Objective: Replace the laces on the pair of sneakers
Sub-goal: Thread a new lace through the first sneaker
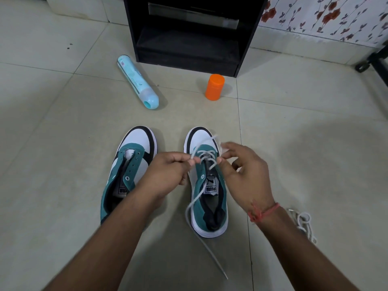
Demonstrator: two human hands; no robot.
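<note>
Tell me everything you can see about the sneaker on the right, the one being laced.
The right sneaker stands upright on the tiled floor, toe pointing away, beside its unlaced twin without touching it. It has a white toe with black trim, a teal suede-like upper, a white sole and a Puma label on the tongue. A white lace crosses only its front eyelets; one end trails over the heel onto the floor. The left hand and right hand each pinch the lace above it.
</note>
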